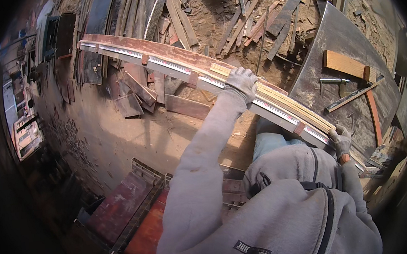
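Observation:
A long, narrow wooden bench board (pixel 159 48) runs slantwise from upper left to lower right. Along its near side is a metal rail with a measuring scale (pixel 172 66), with small wooden blocks (pixel 193 78) set across it. On the board lies a bundle of thin, pale wooden strips (pixel 290 106). Gloved, my left hand (pixel 241 82) reaches over the bundle near its far left end, fingers curled around it. At the near right end of the same strips, my gloved right hand (pixel 341 138) grips them; its fingers are partly hidden.
At right, a dark metal plate (pixel 307 78) bears a wooden block (pixel 344 63), a metal rod (pixel 333 81), a dark bar (pixel 354 94) and a reddish strip (pixel 373 118). Scrap wood (pixel 253 25) litters the ground beyond the board. Red panels (pixel 147 227) stand at lower left.

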Demonstrator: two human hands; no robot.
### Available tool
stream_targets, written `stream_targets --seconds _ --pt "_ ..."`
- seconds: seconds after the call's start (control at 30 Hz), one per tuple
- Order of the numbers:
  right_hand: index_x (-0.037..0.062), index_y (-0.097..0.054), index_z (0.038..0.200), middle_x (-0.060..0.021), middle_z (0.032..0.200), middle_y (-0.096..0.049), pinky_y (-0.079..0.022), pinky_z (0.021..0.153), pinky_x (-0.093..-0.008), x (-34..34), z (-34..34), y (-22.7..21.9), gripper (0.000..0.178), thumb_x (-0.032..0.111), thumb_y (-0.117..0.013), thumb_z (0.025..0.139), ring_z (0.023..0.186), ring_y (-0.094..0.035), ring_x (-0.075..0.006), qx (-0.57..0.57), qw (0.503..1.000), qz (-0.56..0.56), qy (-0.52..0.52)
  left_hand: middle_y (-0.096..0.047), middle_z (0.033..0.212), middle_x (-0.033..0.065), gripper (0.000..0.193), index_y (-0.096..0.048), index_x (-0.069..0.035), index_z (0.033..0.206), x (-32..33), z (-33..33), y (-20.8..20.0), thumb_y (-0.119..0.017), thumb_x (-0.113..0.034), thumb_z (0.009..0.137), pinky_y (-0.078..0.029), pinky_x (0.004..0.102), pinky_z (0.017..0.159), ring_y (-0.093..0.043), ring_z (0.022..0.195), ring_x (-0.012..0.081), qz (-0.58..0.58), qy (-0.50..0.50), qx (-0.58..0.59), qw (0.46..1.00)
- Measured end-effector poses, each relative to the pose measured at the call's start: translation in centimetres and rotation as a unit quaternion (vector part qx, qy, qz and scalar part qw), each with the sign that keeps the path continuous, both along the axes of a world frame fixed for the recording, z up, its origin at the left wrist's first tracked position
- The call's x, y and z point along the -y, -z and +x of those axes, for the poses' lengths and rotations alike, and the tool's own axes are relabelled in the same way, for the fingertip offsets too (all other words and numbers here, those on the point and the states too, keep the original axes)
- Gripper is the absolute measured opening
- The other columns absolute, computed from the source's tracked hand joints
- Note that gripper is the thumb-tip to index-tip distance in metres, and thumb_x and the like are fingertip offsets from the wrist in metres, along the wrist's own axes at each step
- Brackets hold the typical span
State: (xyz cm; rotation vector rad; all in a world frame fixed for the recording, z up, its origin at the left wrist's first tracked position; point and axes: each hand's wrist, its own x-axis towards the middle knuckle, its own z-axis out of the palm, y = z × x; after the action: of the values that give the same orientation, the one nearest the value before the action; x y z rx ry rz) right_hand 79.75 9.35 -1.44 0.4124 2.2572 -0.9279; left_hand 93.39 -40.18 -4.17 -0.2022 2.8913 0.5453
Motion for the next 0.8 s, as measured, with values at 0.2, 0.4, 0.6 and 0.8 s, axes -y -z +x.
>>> stream_targets --seconds 0.2,0.4,0.6,0.8 --pt "-0.0041 -0.062 0.130 -0.0124 0.112 -0.074 -0.058 0.083 -0.0304 5.9 1.6 0.2 0.048 0.014 -0.082 0.091 0.094 -0.071 -0.0181 -0.016 0.996 -0.015 -0.085 -0.068 0.107 0.0060 0.027 -0.075 -0.013 0.110 6.5 2.0 0.4 -0.071 -0.031 0.090 -0.048 0.0386 0.102 -0.061 0.107 0.0260 -0.001 -0.013 -0.028 1.000" --pt "-0.0025 -0.065 0.125 -0.0100 0.109 -0.075 -0.057 0.087 -0.0301 7.5 4.2 2.4 0.043 0.012 -0.084 0.088 0.095 -0.070 -0.0167 -0.049 0.991 -0.002 -0.123 -0.069 0.107 0.0069 0.024 -0.076 -0.012 0.104 9.7 3.4 0.9 -0.073 -0.030 0.090 -0.048 0.0398 0.103 -0.062 0.108 0.0269 0.007 -0.021 0.002 1.000" --pt "0.0008 -0.069 0.119 -0.0111 0.103 -0.076 -0.056 0.084 -0.0313 10.9 4.5 2.7 0.043 0.014 -0.087 0.082 0.092 -0.070 -0.0174 -0.084 0.988 0.004 -0.131 -0.070 0.108 0.0074 0.023 -0.077 -0.013 0.104 13.7 3.7 0.6 -0.074 -0.028 0.087 -0.048 0.0428 0.102 -0.062 0.109 0.0294 0.032 -0.007 -0.012 0.999" --pt "0.0017 -0.069 0.118 -0.0083 0.101 -0.075 -0.056 0.083 -0.0294 14.9 4.0 3.0 0.039 0.009 -0.084 0.083 0.092 -0.069 -0.0146 -0.098 0.989 0.042 -0.098 -0.070 0.106 0.0072 0.023 -0.078 -0.014 0.103 17.3 3.4 2.4 -0.074 -0.031 0.087 -0.048 0.0412 0.102 -0.063 0.108 0.0274 0.039 0.005 -0.039 0.998"
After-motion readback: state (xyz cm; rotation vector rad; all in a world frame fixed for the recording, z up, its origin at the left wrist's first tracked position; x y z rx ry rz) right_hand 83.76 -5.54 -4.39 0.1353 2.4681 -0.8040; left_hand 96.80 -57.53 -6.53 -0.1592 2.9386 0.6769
